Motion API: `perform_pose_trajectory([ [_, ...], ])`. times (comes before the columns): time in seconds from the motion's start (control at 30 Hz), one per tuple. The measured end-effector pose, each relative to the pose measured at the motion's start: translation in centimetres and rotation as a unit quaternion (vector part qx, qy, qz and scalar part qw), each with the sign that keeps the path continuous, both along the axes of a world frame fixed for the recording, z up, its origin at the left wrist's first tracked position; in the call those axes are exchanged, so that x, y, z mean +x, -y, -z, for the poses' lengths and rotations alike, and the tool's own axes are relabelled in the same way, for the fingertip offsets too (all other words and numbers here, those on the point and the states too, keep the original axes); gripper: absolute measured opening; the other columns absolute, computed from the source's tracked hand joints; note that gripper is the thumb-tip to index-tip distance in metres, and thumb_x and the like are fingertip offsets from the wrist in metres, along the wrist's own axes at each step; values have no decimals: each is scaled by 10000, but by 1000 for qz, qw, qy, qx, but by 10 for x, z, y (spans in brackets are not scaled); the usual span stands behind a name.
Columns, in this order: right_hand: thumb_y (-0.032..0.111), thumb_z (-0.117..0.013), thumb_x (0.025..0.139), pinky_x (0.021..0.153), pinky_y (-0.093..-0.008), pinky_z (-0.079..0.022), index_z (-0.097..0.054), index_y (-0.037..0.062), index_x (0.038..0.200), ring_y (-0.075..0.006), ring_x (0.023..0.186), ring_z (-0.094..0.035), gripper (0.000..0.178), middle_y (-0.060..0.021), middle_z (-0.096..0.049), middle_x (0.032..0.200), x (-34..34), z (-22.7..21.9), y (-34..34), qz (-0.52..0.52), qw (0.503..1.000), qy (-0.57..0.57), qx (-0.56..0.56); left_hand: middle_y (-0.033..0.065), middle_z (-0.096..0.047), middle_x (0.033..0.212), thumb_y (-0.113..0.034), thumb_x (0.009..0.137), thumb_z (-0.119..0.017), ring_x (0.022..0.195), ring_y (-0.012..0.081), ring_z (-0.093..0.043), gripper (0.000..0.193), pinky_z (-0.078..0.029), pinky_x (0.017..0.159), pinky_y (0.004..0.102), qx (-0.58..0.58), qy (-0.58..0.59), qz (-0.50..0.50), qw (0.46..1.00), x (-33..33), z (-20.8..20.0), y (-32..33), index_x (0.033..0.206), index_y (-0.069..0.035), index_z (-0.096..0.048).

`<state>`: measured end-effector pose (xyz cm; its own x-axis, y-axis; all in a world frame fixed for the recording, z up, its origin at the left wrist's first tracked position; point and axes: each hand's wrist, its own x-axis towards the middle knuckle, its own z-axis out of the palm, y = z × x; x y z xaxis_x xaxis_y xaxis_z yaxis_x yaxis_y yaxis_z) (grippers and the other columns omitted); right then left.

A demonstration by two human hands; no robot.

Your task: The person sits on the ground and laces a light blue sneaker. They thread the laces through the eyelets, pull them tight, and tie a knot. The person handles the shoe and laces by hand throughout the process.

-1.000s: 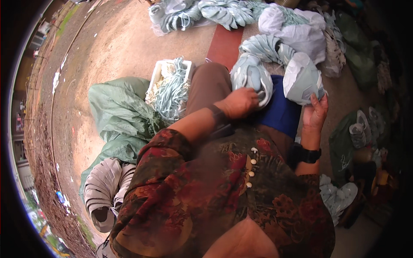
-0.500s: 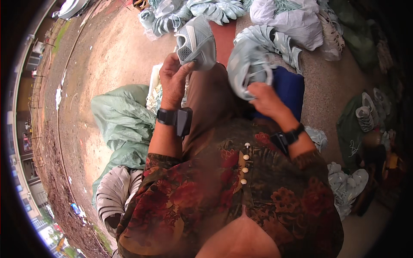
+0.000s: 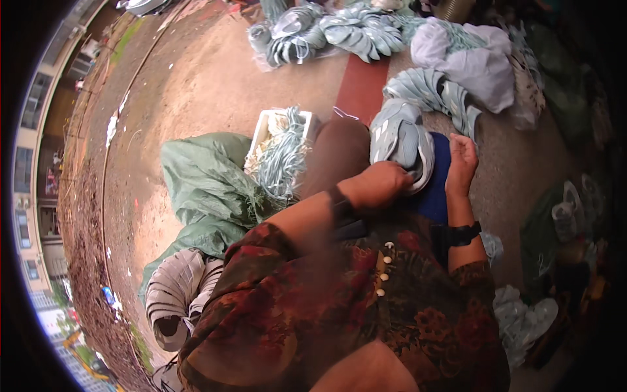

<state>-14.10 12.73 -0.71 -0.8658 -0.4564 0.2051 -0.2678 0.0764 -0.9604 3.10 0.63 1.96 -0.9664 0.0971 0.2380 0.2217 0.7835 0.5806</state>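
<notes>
Over my lap lies a pale grey-blue shoe upper (image 3: 400,134), its white-edged opening facing me. What look like more layers show along its right side. My left hand (image 3: 379,186) reaches across from the left and is closed on the near edge of the upper's opening; its fingertips are partly hidden. Just right of the upper, my right hand (image 3: 462,160) is raised with its fingers loosely bent and nothing visible in it. Blue cloth (image 3: 439,183) lies under the upper, between the two hands.
A white box (image 3: 262,134) of pale laces stands left of my knee, beside a green sack (image 3: 202,173). Fanned rows of shoe uppers (image 3: 434,91) lie ahead, near a white bag (image 3: 464,59). Grey uppers (image 3: 173,287) lie lower left, with more at lower right.
My left hand has come down and right, from holding an upper aloft to the one on my lap. My right hand has let go of its upper and moved right. The view has shifted.
</notes>
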Motion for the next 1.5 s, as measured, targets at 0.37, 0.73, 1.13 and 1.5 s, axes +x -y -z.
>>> perform_pose_trajectory([
  [0.37, 98, -533, 824, 998, -448, -309, -356, -14, 1304, -421, 1196, -373, 523, -282, -439, 1240, 35, 43, 26, -152, 951, -200, 183, 160, -546, 1043, -193, 747, -638, 986, 345, -518, 340, -429, 834, 412, 32, -129, -202, 970, -15, 5, 10, 1033, -33, -548],
  [0.73, 12, -481, 810, 1037, -390, -280, -362, -18, 1301, -369, 1229, -377, 506, -242, -406, 1302, 33, 46, 10, -204, 943, -167, 205, 151, -538, 1086, -156, 753, -614, 1013, 303, -510, 317, -408, 872, 391, 42, -171, -221, 959, -36, 52, 21, 1050, -58, -564],
  [1.13, 111, -563, 855, 959, -357, -356, -495, -33, 1161, -285, 1107, -488, 345, -186, -522, 1179, -24, 38, -48, -18, 960, -111, 255, 152, -649, 772, -163, 747, -579, 749, 311, -622, 156, -485, 697, 384, 168, 89, -647, 738, 155, 207, 168, 800, -50, -672],
  [1.5, 100, -502, 881, 938, -356, -360, -490, -44, 1139, -283, 1059, -501, 295, -185, -533, 1131, -26, 27, -21, -12, 935, -110, 336, 104, -657, 733, -230, 697, -681, 704, 263, -634, 162, -495, 675, 361, 108, 233, -696, 670, 137, 280, 221, 802, -106, -680],
])
